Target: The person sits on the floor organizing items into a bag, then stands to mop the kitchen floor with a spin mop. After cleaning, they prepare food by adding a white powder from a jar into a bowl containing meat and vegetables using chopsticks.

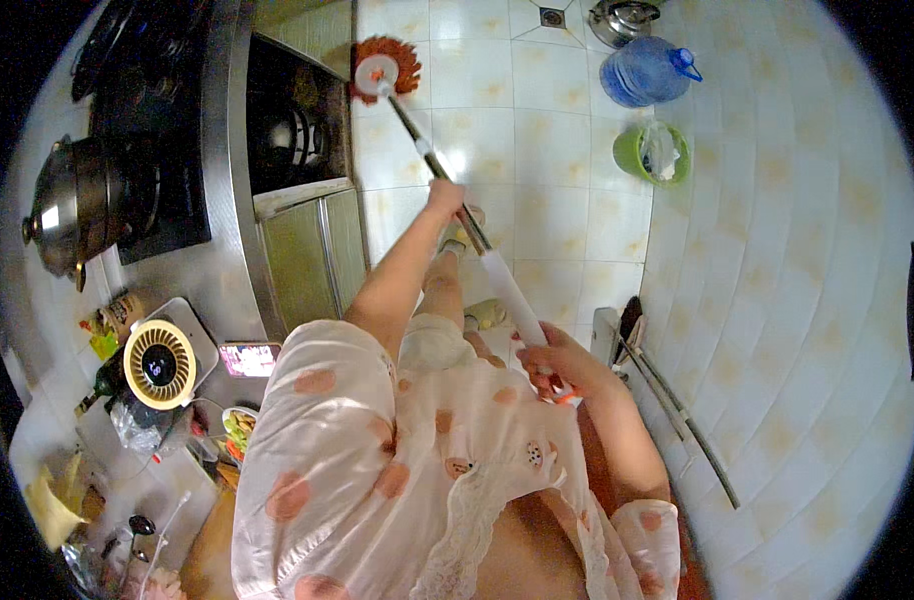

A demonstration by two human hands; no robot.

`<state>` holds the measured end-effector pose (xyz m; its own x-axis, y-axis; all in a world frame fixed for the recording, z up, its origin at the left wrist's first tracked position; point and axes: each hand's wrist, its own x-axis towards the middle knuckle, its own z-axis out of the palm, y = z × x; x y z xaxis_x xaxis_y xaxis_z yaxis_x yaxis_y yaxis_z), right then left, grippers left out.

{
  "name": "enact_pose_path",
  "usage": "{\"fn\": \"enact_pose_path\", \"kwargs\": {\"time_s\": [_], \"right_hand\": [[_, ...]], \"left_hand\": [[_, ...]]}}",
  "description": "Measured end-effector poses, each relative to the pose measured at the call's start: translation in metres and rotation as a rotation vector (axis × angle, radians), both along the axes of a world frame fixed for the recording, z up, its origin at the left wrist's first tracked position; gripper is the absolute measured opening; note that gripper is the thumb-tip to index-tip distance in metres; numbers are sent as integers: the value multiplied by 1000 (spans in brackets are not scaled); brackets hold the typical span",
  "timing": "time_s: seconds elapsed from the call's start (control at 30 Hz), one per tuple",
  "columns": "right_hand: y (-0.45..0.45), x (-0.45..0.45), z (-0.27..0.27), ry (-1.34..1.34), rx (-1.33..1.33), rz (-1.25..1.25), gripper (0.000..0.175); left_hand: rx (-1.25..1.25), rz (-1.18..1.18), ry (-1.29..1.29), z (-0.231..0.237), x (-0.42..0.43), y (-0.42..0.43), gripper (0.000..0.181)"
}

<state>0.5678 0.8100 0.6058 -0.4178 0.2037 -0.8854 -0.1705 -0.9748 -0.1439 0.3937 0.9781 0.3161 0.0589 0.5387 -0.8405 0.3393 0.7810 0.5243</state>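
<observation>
A spin mop with a round head [378, 73] of red-brown strands under a white disc rests on the tiled floor [473, 142], against the base of the cabinet. Its metal pole [404, 116] runs diagonally back towards my body. My left hand [447, 196] is closed around the pole about midway along. Lower down, my right hand [565, 364] grips the white plastic handle [513, 296] near its end. An orange tip shows just below my right hand.
On the left, a steel counter [232, 225] carries a lidded pot [74, 206], a small fan [160, 365] and a phone [249, 359]. Along the right wall stand a green bin [652, 156], a blue water jug [644, 73], a kettle [622, 21] and leaning poles [686, 420].
</observation>
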Motion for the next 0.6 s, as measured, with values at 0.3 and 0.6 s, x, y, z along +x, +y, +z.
{"fn": "enact_pose_path", "kwargs": {"time_s": [0.3,0.6], "right_hand": [[-233,82,98,-283,-14,260,31],[-419,87,217,-596,-344,28,44]], "left_hand": [[-436,-275,-323,64,70,-278,16],[-1088,-182,-427,55,206,-509,12]]}}
